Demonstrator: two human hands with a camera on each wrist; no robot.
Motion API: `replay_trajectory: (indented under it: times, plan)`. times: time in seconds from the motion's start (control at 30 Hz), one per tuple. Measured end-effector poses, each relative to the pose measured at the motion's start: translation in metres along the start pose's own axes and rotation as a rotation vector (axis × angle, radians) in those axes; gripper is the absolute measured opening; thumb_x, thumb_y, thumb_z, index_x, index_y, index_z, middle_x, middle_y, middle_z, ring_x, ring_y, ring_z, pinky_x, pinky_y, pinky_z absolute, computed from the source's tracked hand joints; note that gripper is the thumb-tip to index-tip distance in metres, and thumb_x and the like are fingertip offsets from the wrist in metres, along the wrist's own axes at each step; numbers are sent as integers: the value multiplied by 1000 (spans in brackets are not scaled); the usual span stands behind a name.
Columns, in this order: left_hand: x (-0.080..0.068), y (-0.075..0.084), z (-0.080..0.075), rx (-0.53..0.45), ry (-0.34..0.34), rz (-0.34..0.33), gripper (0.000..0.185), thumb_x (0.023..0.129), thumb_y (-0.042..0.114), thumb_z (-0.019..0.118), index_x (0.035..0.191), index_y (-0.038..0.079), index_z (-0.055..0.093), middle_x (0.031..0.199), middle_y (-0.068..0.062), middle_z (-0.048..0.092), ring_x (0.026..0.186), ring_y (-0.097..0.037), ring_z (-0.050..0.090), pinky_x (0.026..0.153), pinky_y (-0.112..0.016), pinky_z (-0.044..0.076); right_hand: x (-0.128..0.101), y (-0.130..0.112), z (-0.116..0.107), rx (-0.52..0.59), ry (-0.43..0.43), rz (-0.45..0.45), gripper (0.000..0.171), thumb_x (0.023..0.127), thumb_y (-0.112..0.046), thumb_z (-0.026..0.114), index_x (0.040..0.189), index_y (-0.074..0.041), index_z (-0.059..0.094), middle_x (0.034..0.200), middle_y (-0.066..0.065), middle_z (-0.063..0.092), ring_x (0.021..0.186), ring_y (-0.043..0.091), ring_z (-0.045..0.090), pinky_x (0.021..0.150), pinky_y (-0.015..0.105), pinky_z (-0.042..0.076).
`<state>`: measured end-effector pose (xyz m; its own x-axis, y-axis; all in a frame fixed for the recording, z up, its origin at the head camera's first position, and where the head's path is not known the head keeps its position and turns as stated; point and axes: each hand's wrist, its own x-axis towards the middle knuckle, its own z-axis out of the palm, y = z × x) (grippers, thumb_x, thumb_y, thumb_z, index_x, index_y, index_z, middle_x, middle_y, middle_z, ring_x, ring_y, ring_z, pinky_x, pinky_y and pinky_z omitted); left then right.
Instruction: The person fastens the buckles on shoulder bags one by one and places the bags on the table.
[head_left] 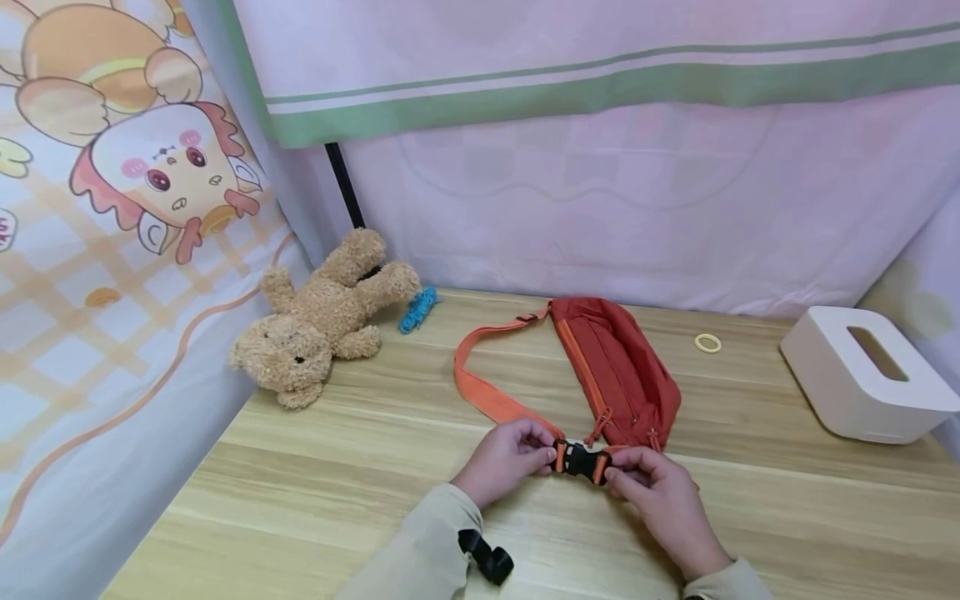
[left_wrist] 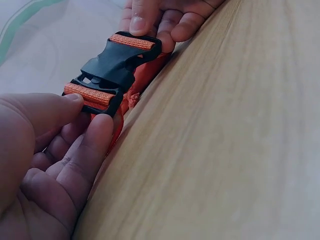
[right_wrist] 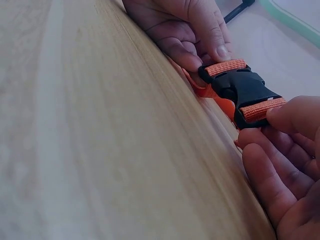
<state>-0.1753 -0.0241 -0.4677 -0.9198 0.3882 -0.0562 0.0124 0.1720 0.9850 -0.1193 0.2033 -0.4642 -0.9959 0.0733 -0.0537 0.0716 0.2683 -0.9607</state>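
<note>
A red waist bag with an orange strap lies on the wooden table. Its black side-release buckle is held between both hands, just in front of the bag. The left hand pinches the buckle's left end between thumb and fingers, where the orange webbing loops through. At the opposite end, the right hand pinches the other half by its webbing. The two buckle halves meet in the middle with the prongs inside; whether they are fully latched I cannot tell.
On the left a brown teddy bear lies on its back beside a blue bundle of cord. A yellow ring lies right of the bag. Farther right stands a white tissue box. Fabric curtains close off the back.
</note>
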Motion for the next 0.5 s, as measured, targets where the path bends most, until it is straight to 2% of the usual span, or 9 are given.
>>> replay_trajectory:
  times: [0.2,0.5]
  plan:
    - [-1,2,0,37,-20,18,4,93,6,71,96,6,68,91,0,69,77,-14,68,70,-25,58,-1,-2,0,-45,6,10,13,89,-3,74,102,-1,71,93,10,70,78,13,65,68,26,57]
    - [0,0,0,66,13,22,4,93,10,72,96,9,69,85,1,68,74,-12,66,67,-24,57,0,0,-1,-36,29,-12,16,90,-6,74,105,0,69,91,10,70,75,12,64,65,26,55]
